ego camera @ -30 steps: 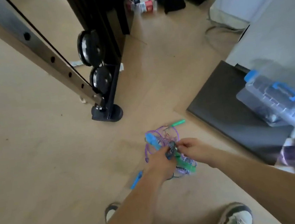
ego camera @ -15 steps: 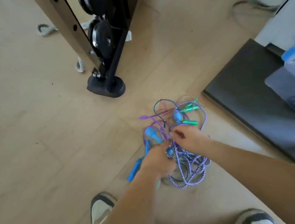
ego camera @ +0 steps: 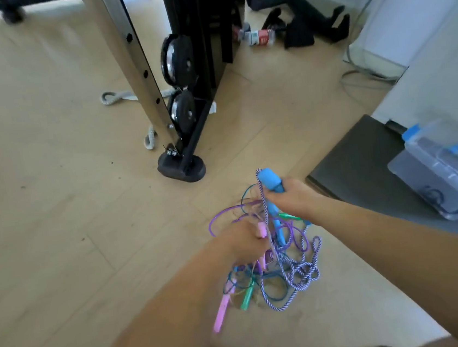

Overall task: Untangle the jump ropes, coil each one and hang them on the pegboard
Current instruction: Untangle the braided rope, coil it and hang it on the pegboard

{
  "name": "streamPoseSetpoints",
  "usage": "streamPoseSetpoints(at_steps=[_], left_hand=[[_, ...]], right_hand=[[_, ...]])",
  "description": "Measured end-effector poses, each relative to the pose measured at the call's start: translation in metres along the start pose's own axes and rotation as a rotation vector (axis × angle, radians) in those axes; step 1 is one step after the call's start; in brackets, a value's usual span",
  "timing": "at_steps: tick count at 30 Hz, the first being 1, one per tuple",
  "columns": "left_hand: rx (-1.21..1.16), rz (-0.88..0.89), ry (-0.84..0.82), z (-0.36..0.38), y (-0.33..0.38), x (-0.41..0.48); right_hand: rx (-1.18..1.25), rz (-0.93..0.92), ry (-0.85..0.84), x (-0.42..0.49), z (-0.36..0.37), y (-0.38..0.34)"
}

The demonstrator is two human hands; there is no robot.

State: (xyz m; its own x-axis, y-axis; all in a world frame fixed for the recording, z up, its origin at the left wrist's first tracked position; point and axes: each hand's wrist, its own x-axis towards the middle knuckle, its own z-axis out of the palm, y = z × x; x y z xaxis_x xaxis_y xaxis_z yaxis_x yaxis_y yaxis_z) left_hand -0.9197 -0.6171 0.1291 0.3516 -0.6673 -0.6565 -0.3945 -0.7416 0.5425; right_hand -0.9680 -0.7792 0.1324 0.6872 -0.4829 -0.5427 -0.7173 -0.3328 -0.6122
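The right hand [ego camera: 290, 197] squeezes a blue handle [ego camera: 271, 181] up high, likely to pull one rope free, while the blurry left hand [ego camera: 247, 242] seems to clutch the tangled jump ropes [ego camera: 287, 269] above the floor [ego camera: 56, 221].

A pale wood-plank floor [ego camera: 56, 221] fills the view under bright, even light. At twelve o'clock a black weight machine [ego camera: 206, 33] stands on it with a silver holed upright [ego camera: 136, 69] and two round weight plates [ego camera: 178, 62], and a thick white rope [ego camera: 116, 97] lies by its base. At one o'clock black gear [ego camera: 305, 24] and a toppled bottle [ego camera: 258, 37] lie near a white wall [ego camera: 431, 7] with a grey cable [ego camera: 362, 72], and at three o'clock a dark mat [ego camera: 365, 175] lies beside a clear storage box [ego camera: 436, 178] with a blue handle.
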Motion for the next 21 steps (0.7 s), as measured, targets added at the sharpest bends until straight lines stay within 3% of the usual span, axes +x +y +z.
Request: streamPoseSetpoints(at_steps=[2,4,6,8,10,13,14,16,18,21], left_hand=[[0.256,-0.081,-0.112,-0.025,0.012,-0.024],[0.294,-0.176,-0.048,-0.049,0.019,-0.036],[0.109,-0.090,0.228,-0.074,0.029,-0.044],[-0.201,0.176,0.387,-0.090,0.045,-0.052],[-0.510,0.346,0.250,-0.089,0.064,-0.066],[-0.523,0.255,0.131,-0.074,0.072,-0.079],[-0.465,0.217,0.117,-0.067,0.070,-0.081],[-0.394,0.209,0.136,-0.060,0.068,-0.083],[-0.407,0.234,0.260,-0.060,0.078,-0.091],[-0.565,0.311,0.433,-0.068,0.094,-0.097]], right_hand=[[0.070,-0.100,0.004,-0.022,-0.018,-0.018],[0.142,-0.172,-0.040,-0.049,-0.036,-0.037],[0.136,-0.248,-0.107,-0.072,-0.051,-0.050],[0.184,-0.307,-0.180,-0.093,-0.064,-0.062],[0.340,-0.351,-0.159,-0.106,-0.075,-0.071],[0.598,-0.367,0.025,-0.118,-0.090,-0.078],[0.555,-0.343,0.148,-0.117,-0.093,-0.075],[0.237,-0.258,0.338,-0.113,-0.097,-0.061],[-0.053,-0.150,0.345,-0.113,-0.097,-0.045],[-0.213,-0.118,0.335,-0.118,-0.097,-0.029]])
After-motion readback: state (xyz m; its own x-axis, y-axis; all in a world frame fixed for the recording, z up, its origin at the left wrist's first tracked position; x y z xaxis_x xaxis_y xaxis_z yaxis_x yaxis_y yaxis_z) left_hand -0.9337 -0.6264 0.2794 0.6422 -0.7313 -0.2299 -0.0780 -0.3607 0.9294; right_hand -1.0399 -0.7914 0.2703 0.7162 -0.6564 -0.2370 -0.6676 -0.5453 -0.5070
